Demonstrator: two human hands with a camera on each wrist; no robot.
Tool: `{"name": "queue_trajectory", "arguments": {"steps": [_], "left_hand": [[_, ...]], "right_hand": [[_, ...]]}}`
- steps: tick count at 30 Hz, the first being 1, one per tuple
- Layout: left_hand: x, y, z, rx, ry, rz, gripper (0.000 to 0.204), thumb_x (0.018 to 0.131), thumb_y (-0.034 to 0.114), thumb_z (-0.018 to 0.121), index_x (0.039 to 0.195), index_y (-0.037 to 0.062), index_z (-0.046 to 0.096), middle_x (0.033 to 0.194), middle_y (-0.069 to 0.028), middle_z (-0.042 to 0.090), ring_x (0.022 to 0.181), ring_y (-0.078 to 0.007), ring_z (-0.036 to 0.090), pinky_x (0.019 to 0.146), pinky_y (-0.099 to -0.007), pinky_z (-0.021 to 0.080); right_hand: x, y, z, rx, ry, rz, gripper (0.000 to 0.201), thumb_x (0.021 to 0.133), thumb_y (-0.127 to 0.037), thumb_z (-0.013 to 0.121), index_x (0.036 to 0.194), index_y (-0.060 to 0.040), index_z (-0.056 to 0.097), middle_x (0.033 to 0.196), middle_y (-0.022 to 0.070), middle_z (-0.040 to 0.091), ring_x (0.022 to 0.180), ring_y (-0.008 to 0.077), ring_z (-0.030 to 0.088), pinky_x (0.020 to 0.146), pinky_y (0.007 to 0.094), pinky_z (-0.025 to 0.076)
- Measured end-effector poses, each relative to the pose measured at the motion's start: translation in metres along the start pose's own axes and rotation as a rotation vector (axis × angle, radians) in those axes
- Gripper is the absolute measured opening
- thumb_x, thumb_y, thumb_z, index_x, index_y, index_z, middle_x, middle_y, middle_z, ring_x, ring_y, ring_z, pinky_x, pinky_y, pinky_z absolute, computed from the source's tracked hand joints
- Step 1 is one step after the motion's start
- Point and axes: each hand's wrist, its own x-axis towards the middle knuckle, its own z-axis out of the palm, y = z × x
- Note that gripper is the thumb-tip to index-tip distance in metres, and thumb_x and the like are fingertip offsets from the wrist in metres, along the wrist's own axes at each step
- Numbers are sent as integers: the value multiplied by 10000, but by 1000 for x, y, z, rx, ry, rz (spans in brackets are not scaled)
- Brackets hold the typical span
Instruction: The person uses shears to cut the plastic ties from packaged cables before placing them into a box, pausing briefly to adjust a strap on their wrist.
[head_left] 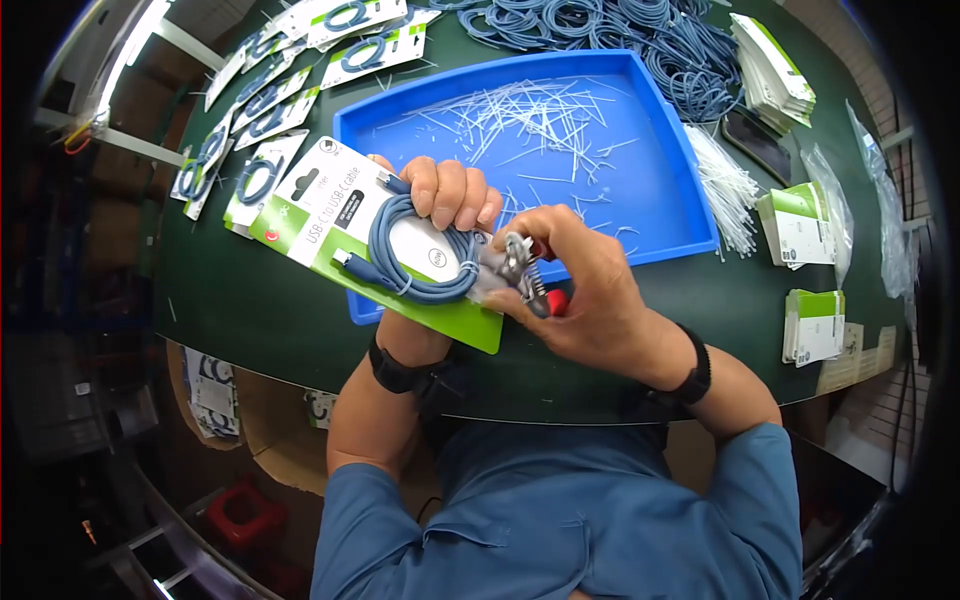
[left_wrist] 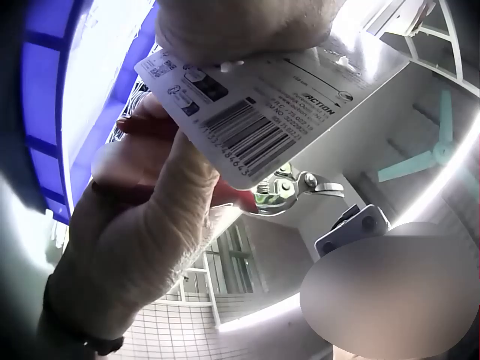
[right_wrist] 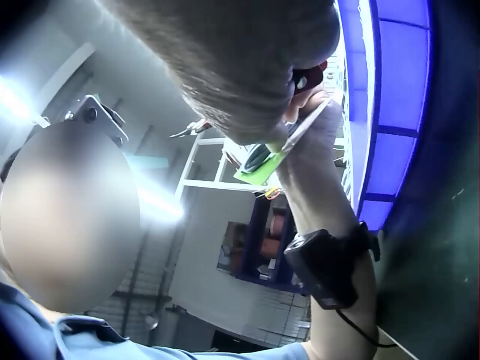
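Note:
A white-and-green packaging card (head_left: 330, 205) printed "USB-C to USB-C cable" is tilted above the front of the blue tray. My left hand (head_left: 455, 192) grips its upper edge, thumb hidden behind. A coiled blue-grey cable (head_left: 385, 245) lies on the card's face, bound with thin clear ties (head_left: 405, 284). My right hand (head_left: 600, 295) holds small red-handled cutting pliers (head_left: 524, 268), their metal head right at the coil's right side. In the left wrist view the card's barcoded back (left_wrist: 251, 124) shows, with the pliers (left_wrist: 289, 193) beyond its lower edge.
The blue tray (head_left: 690, 185) holds many loose clear tie pieces (head_left: 530, 115). Finished-looking carded cables (head_left: 265, 180) lie at left, heaped cables (head_left: 640, 45) at the back. White ties (head_left: 722, 190), a phone (head_left: 757, 145) and card stacks (head_left: 800, 228) are at right.

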Motion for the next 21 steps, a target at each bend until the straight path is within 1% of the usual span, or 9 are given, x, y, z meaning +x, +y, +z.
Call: {"name": "queue_trajectory", "arguments": {"steps": [1, 4, 5, 8, 9, 12, 13, 15, 21], "left_hand": [[-1, -1, 0, 9, 2, -9, 595, 1152, 451, 206, 807, 115, 555, 712, -15, 475, 746, -182, 453, 780, -358, 436], [-4, -8, 1, 22, 7, -3, 588, 1154, 445, 207, 821, 117, 564, 715, -12, 473, 746, -180, 456, 786, -354, 438], [-7, -12, 2, 13, 35, -2, 581, 1154, 446, 213, 826, 118, 564, 721, -11, 476, 745, -177, 456, 786, -353, 439], [-11, -20, 4, -11, 83, 30, 568, 1154, 447, 224, 836, 121, 564, 733, -8, 482, 742, -173, 457, 785, -351, 443], [-12, -21, 4, -10, 102, 32, 556, 1153, 447, 238, 844, 122, 566, 737, -7, 483, 742, -173, 462, 784, -354, 447], [-14, -24, 2, -20, 132, 58, 532, 1151, 447, 266, 859, 122, 569, 744, -5, 486, 742, -173, 472, 780, -358, 455], [-14, -24, -1, -22, 116, 60, 523, 1150, 446, 279, 857, 123, 569, 744, -5, 487, 743, -174, 478, 778, -361, 459], [-14, -26, -5, -22, 85, 66, 506, 1147, 445, 305, 855, 125, 567, 742, -5, 488, 744, -176, 491, 775, -368, 465], [-17, -29, -9, -22, 105, 111, 491, 1142, 441, 334, 848, 125, 567, 736, -5, 497, 733, -181, 510, 767, -369, 475]], "right_hand": [[-1, 4, 1, -12, -14, 3, 437, 811, -52, 876, 1134, -31, 582, 964, 79, 710, 809, 211, 703, 733, 314, 557], [-2, 14, 3, -5, 9, -137, 453, 779, -17, 887, 1120, -49, 590, 946, 83, 724, 787, 212, 703, 715, 317, 555], [-2, 16, 3, -11, -13, -139, 453, 779, -17, 887, 1120, -49, 590, 946, 83, 724, 787, 212, 703, 715, 317, 555], [0, 19, 0, -34, -38, -285, 455, 773, 4, 886, 1116, -50, 592, 952, 99, 741, 794, 216, 709, 694, 330, 555], [0, 21, 0, -39, -65, -292, 455, 773, 4, 886, 1116, -50, 592, 952, 99, 741, 794, 216, 709, 694, 330, 555], [1, 27, 5, -62, 16, -378, 452, 767, 21, 884, 1104, -44, 588, 946, 117, 751, 798, 233, 721, 674, 341, 553], [1, 27, 5, -68, -8, -386, 452, 767, 21, 884, 1104, -44, 588, 946, 117, 751, 798, 233, 721, 674, 341, 553], [0, 27, 7, -91, 12, -414, 449, 767, 34, 878, 1098, -42, 583, 928, 123, 749, 790, 243, 728, 665, 345, 552], [0, 25, 8, -135, -3, -449, 445, 767, 55, 872, 1081, -43, 572, 898, 130, 746, 778, 253, 737, 660, 349, 550]]}}
